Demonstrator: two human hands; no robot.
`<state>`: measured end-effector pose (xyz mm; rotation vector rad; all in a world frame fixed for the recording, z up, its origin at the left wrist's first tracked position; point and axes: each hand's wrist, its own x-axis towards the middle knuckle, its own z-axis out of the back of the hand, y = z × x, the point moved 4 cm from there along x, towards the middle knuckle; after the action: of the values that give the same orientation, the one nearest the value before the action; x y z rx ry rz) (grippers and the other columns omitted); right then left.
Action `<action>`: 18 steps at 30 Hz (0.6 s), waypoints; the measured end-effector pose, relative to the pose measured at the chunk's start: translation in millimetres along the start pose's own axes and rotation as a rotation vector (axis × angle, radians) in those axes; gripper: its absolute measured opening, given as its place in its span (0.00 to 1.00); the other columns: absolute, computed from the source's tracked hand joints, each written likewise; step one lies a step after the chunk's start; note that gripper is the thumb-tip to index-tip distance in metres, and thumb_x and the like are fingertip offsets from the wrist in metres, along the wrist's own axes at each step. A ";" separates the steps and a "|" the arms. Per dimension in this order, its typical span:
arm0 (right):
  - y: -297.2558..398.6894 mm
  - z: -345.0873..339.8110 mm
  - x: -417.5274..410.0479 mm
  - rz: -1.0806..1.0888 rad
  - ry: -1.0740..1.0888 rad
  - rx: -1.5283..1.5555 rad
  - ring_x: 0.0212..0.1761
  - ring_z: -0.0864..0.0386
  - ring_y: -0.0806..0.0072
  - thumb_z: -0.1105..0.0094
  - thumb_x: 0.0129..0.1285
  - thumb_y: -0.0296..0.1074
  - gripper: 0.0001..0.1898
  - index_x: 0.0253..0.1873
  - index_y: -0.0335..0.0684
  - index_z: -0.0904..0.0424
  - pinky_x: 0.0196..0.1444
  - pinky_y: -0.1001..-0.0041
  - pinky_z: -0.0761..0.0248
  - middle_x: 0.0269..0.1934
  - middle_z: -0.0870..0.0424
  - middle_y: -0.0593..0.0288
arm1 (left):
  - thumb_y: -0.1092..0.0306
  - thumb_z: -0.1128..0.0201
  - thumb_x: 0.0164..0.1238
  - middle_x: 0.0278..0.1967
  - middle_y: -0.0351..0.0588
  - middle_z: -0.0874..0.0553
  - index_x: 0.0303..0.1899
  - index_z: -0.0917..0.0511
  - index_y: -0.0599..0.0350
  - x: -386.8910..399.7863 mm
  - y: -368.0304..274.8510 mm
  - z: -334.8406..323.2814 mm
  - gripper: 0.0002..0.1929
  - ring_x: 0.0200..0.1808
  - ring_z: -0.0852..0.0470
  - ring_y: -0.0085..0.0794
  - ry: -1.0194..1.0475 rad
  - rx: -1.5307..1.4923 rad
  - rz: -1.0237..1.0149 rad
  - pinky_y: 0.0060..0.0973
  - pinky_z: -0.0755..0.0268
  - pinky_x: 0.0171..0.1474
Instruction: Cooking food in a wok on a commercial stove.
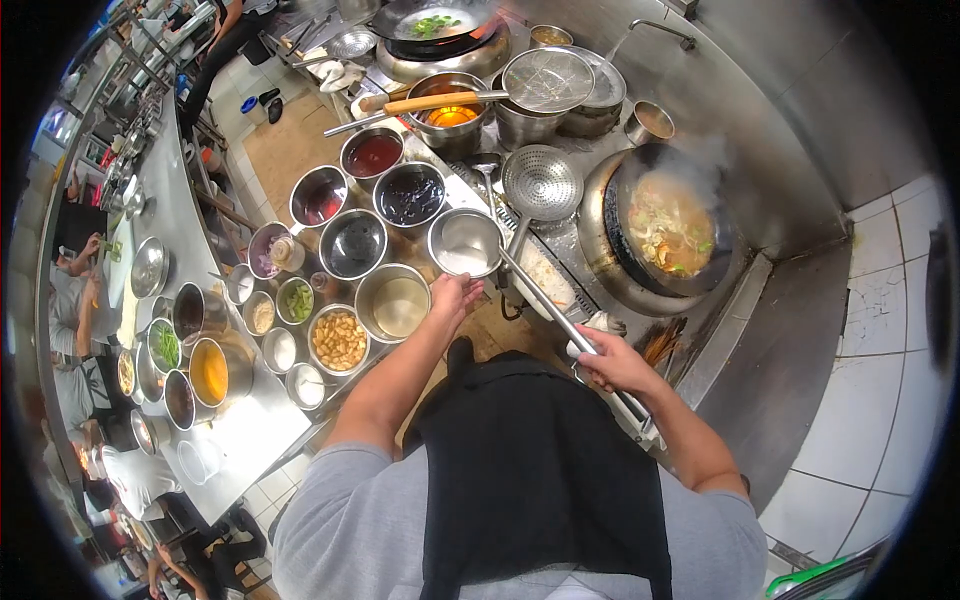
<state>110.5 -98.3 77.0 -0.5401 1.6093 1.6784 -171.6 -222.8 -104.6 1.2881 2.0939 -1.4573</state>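
My right hand [616,363] grips the long metal handle of a ladle [546,294]. The handle slants up and left to the rim of a steel pot [459,238] with whitish contents; I cannot make out the ladle's bowl. At the near side of that pot is my left hand [454,300], fingers loosely curled; whether they hold its wall is unclear. Close by on the left stand a pot of pale liquid [401,309] and a pot of light brown chunks [339,341]. To the right, a steaming wok [671,225] holds vegetables in broth.
A perforated skimmer [543,182] lies left of the wok. Behind it, a wire strainer [548,79] rests across pots. Flame shows under a far wok [433,26]. Water runs from a tap [660,30]. Pots of dark sauce [409,193] crowd the left counter. Other people work farther left.
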 end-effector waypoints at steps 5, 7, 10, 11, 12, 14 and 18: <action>15.4 -13.6 -3.3 0.519 -0.241 -0.388 0.19 0.28 0.79 0.45 0.69 0.31 0.31 0.75 0.48 0.41 0.22 0.75 0.30 0.25 0.23 0.61 | 0.78 0.46 0.70 0.40 0.57 0.20 0.45 0.32 0.66 -1.3 -0.2 2.3 0.06 0.42 0.17 0.45 -0.016 -0.026 0.004 0.37 0.17 0.44; 16.4 -14.6 -10.3 0.073 -0.017 -0.083 0.18 0.29 0.79 0.44 0.69 0.31 0.31 0.76 0.48 0.42 0.22 0.76 0.31 0.23 0.25 0.63 | 0.78 0.46 0.70 0.40 0.57 0.20 0.44 0.31 0.66 -1.2 0.0 1.1 0.06 0.42 0.17 0.44 -0.001 -0.030 0.015 0.37 0.17 0.44; -16.2 -17.1 13.0 0.376 -0.127 -0.135 0.17 0.32 0.82 0.46 0.70 0.30 0.31 0.76 0.49 0.42 0.16 0.79 0.36 0.21 0.29 0.65 | 0.77 0.46 0.70 0.40 0.57 0.20 0.44 0.32 0.66 -2.0 -1.5 -6.9 0.06 0.42 0.16 0.44 -0.003 -0.010 -0.006 0.36 0.17 0.44; -9.8 -15.2 9.1 0.377 -0.123 -0.136 0.17 0.32 0.82 0.46 0.70 0.30 0.31 0.76 0.49 0.42 0.16 0.79 0.36 0.21 0.29 0.65 | 0.77 0.46 0.70 0.40 0.57 0.20 0.44 0.32 0.66 -1.3 -1.5 -4.9 0.06 0.42 0.16 0.44 -0.007 -0.011 -0.008 0.36 0.17 0.44; -1.9 -13.8 2.5 0.255 -0.055 -0.053 0.17 0.32 0.82 0.46 0.70 0.29 0.31 0.76 0.48 0.43 0.16 0.79 0.36 0.23 0.28 0.64 | 0.77 0.46 0.70 0.40 0.56 0.20 0.45 0.32 0.66 0.2 -1.0 -3.3 0.06 0.41 0.16 0.43 -0.005 -0.015 0.000 0.36 0.17 0.44; 8.1 -10.2 -2.5 0.132 0.009 0.035 0.18 0.32 0.82 0.47 0.70 0.28 0.31 0.76 0.47 0.43 0.16 0.78 0.36 0.25 0.27 0.63 | 0.77 0.46 0.70 0.40 0.56 0.20 0.45 0.32 0.65 0.3 -1.5 -4.2 0.06 0.41 0.16 0.43 0.002 -0.014 0.010 0.36 0.17 0.44; 4.1 -3.2 2.2 0.072 0.075 0.302 0.18 0.33 0.84 0.48 0.70 0.25 0.33 0.77 0.46 0.48 0.13 0.81 0.39 0.26 0.28 0.65 | 0.76 0.45 0.70 0.41 0.56 0.19 0.44 0.33 0.62 2.0 -3.4 -5.8 0.06 0.42 0.16 0.42 -0.003 0.025 -0.003 0.34 0.17 0.44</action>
<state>105.4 -100.7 77.6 -0.3997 1.9135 1.4424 -174.0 -217.2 -101.3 1.2919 2.0833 -1.4903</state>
